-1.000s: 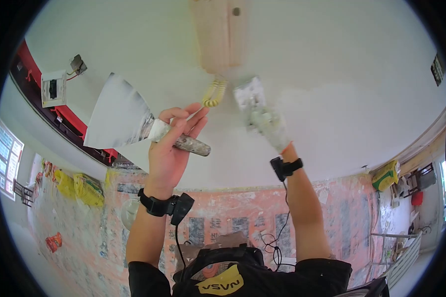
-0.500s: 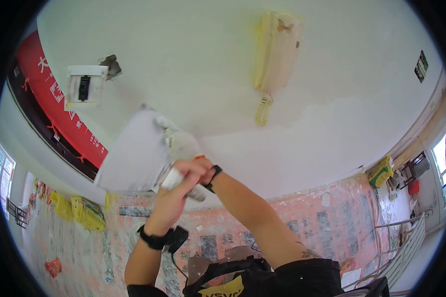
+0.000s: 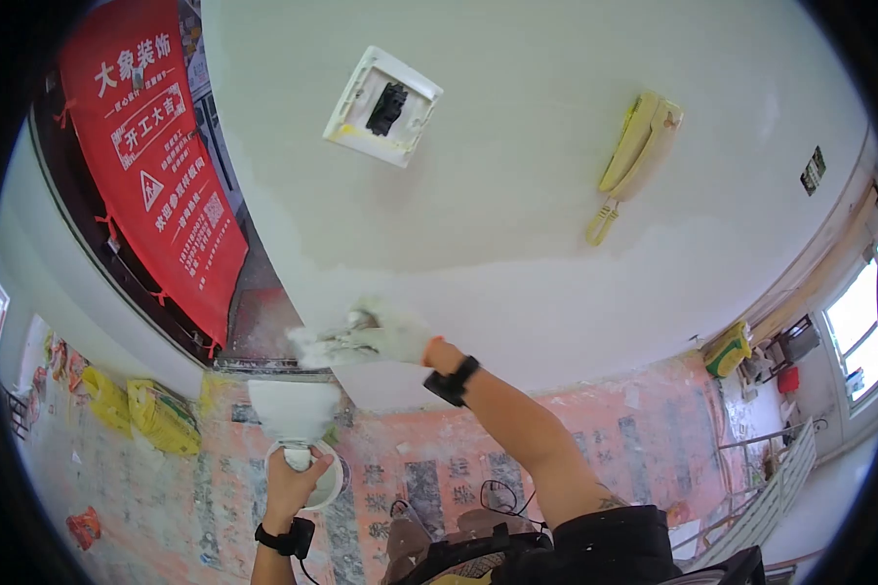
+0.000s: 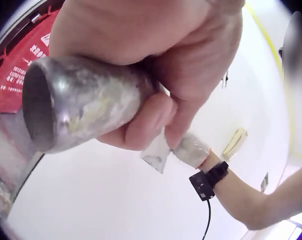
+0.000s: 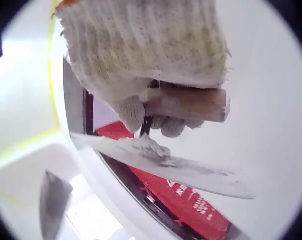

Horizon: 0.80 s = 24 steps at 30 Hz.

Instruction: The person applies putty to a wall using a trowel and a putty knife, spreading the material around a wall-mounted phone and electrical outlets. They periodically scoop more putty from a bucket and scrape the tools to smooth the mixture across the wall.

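My left hand (image 3: 288, 485) grips a wide putty knife (image 3: 295, 408) low on the left, its pale blade pointing away from me. The knife's smeared, silvery handle (image 4: 96, 105) fills much of the left wrist view. My right hand (image 3: 400, 333), in a white knit glove stained with putty, holds a plastering trowel (image 3: 320, 349) close to the wall's lower left edge. In the right wrist view, gloved fingers wrap the trowel's wooden handle (image 5: 196, 104). White putty (image 5: 151, 146) lies on its long blade (image 5: 206, 184). Below the left hand is a white bucket (image 3: 340, 480).
The wall (image 3: 498, 214) carries a square switch box (image 3: 385, 107) and a yellowish intercom handset (image 3: 644, 146). A red banner (image 3: 161, 185) hangs at the doorway on the left. Printed sheeting (image 3: 576, 429) covers the floor; yellow bags (image 3: 164, 417) stand at left, a metal rack (image 3: 766, 497) at right.
The view has swung left. My right hand moved from below the handset to the putty knife, then apart from it with the trowel. My left hand has dropped lower, still gripping the knife.
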Tool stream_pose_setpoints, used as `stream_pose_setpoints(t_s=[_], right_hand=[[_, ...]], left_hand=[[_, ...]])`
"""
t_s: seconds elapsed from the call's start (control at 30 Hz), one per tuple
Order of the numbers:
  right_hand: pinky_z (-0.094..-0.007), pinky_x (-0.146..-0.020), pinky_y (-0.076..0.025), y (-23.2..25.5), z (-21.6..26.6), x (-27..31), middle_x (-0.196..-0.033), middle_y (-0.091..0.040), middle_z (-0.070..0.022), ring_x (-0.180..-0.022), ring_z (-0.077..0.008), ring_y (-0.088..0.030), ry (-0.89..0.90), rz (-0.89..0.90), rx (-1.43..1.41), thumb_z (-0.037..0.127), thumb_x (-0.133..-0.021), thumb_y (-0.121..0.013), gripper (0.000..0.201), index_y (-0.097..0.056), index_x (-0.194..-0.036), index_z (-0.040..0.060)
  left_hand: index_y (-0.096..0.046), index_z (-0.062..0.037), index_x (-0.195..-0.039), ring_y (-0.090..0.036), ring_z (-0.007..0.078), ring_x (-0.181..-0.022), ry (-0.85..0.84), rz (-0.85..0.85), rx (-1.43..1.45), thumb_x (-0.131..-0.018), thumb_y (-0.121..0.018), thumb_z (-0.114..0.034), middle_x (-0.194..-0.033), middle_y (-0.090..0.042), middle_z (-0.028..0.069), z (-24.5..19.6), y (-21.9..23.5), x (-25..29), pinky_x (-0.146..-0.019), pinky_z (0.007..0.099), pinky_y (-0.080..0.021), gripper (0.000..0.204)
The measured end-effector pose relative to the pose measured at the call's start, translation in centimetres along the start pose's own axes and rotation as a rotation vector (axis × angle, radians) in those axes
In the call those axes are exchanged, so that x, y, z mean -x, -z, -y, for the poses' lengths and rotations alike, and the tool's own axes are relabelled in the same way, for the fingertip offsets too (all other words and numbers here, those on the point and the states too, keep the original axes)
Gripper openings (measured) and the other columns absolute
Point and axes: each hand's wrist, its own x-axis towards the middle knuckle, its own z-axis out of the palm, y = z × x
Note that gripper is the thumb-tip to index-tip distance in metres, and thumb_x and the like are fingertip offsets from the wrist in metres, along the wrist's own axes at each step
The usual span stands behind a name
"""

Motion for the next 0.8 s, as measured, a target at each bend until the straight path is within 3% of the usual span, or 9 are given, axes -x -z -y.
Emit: stream_pose_setpoints(t_s=[0.03,0.13,0.23,0.4,0.5,0.57,0.6,0.67,0.8], right_hand=[[-0.0338,-0.081,-0.053,0.6,-0.7,1.5,-0.099,-0.067,-0.0038,-0.088,-0.0164,-0.064,-0.044,-0.136,-0.339,0.022,-0.094,-0.067,0.032,-0.064,-0.12,0.003],[-0.0241,-0.069,-0.048,6.8,6.1,6.5,-0.09,-0.06,-0.0003,-0.076,-0.0082,-0.055,-0.326,-0.16,-0.624,0.024,-0.097,-0.065,0.029,-0.061,-0.118,0.0032],[-0.0231,-0.062,-0.044,6.2,5.5,10.1,-0.089,-0.06,-0.0001,-0.071,-0.0059,-0.052,-0.185,-0.24,-0.937,0.025,-0.099,-0.063,0.031,-0.058,-0.122,0.0039],[-0.024,-0.063,-0.044,8.9,4.7,17.9,-0.087,-0.057,0.002,-0.069,-0.0067,-0.05,-0.211,-0.139,-0.788,0.021,-0.101,-0.06,0.03,-0.057,-0.125,0.0035],[-0.025,-0.07,-0.048,9.5,-1.1,23.2,-0.087,-0.056,0.0022,-0.075,-0.0083,-0.054,-0.167,-0.001,-0.581,0.021,-0.102,-0.06,0.032,-0.057,-0.127,0.0017],[-0.0282,-0.082,-0.053,11.6,-3.6,27.0,-0.1,-0.064,-0.0023,-0.089,-0.0118,-0.063,-0.395,0.078,-0.555,0.018,-0.102,-0.059,0.034,-0.057,-0.13,-0.0004],[-0.0282,-0.082,-0.053,11.8,-4.5,28.6,-0.1,-0.064,-0.0023,-0.089,-0.0118,-0.063,-0.389,0.089,-0.563,0.018,-0.102,-0.059,0.034,-0.057,-0.13,-0.0004],[-0.0298,-0.092,-0.056,12.2,-6.0,31.2,-0.114,-0.068,-0.0058,-0.103,-0.0147,-0.067,-0.475,-0.23,-1.549,0.019,-0.103,-0.06,0.034,-0.057,-0.131,0.0],[-0.0295,-0.082,-0.06,13.7,-8.2,35.9,-0.118,-0.069,-0.0031,-0.1,-0.017,-0.07,-0.605,-0.139,-1.876,0.033,-0.105,-0.056,0.041,-0.057,-0.135,0.0041]], left_hand=[[-0.065,-0.0053,-0.083,-0.049,0.0052,-0.054,0.104,0.078,0.065,-0.082,-0.083,-0.013,-0.068,-0.059,-0.0038,-0.4,-0.2,0.1,-0.05,0.0239,-0.039,0.02],[-0.061,-0.0063,-0.081,-0.05,0.0059,-0.053,0.13,0.333,0.077,-0.082,-0.085,-0.015,-0.067,-0.059,-0.0031,-0.8,-1.9,-0.5,-0.049,0.0252,-0.04,0.025],[-0.061,-0.0057,-0.08,-0.051,0.0061,-0.053,0.072,0.468,0.026,-0.084,-0.084,-0.019,-0.065,-0.058,-0.003,-2.4,-5.3,-1.2,-0.049,0.0259,-0.04,0.027],[-0.06,-0.0079,-0.082,-0.049,0.0036,-0.052,0.057,0.546,-0.115,-0.087,-0.08,-0.016,-0.065,-0.056,-0.0047,-7.7,-10.4,0.5,-0.045,0.0229,-0.036,0.022],[-0.06,-0.004,-0.082,-0.056,0.0069,-0.061,-0.066,0.478,-0.13,-0.087,-0.08,-0.015,-0.071,-0.062,-0.0012,-9.6,-14.6,1.7,-0.052,0.0266,-0.043,0.023],[-0.065,-0.0003,-0.089,-0.064,0.0212,-0.065,-0.468,0.154,-0.227,-0.084,-0.077,-0.013,-0.072,-0.066,0.0074,-10.8,-19.0,2.0,-0.06,0.0356,-0.048,0.018],[-0.065,-0.0003,-0.089,-0.064,0.0212,-0.065,-0.46,0.143,-0.234,-0.084,-0.077,-0.013,-0.072,-0.066,0.0074,-11.0,-21.3,1.8,-0.06,0.0356,-0.048,0.018],[-0.064,-0.0006,-0.099,-0.063,0.0345,-0.078,-0.807,-0.021,-0.444,-0.076,-0.072,-0.003,-0.085,-0.062,0.0154,-11.3,-26.1,0.9,-0.069,0.0427,-0.049,0.024],[-0.062,-0.0037,-0.111,-0.056,0.0379,-0.091,-0.751,-0.07,-0.691,-0.073,-0.065,0.008,-0.097,-0.052,0.0163,-12.7,-35.9,1.1,-0.075,0.0452,-0.047,0.04]])
